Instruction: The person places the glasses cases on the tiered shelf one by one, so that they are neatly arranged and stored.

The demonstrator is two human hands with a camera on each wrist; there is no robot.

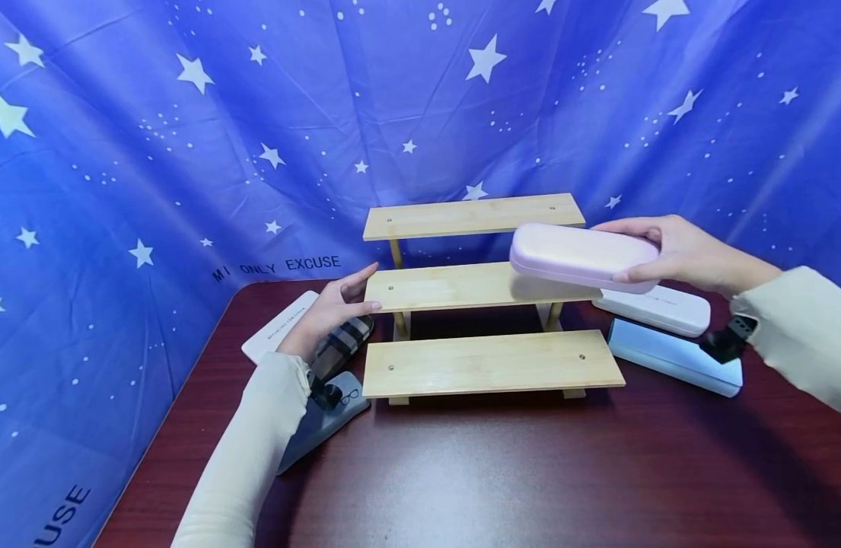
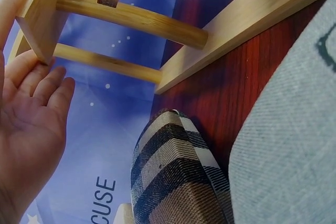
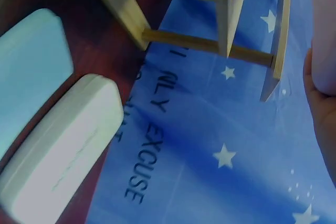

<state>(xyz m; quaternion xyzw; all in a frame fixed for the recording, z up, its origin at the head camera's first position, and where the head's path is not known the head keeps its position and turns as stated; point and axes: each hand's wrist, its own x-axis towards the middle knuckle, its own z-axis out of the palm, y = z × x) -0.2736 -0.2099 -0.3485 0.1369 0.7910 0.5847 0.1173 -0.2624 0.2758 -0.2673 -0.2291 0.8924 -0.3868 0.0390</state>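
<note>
My right hand grips a pale pink glasses case by its right end, thumb at the front and fingers behind. The case is held up over the right end of the middle board of a three-step wooden display stand. In the right wrist view only part of the pink case shows at the edge. My left hand holds the left end of the same middle board, thumb at its front corner and fingers at the back; the left wrist view shows the fingertips against the board's end.
Left of the stand lie a white case, a plaid case and a grey-blue case with a glasses print. On its right are another white case and a light blue case. A starry blue curtain hangs behind the table.
</note>
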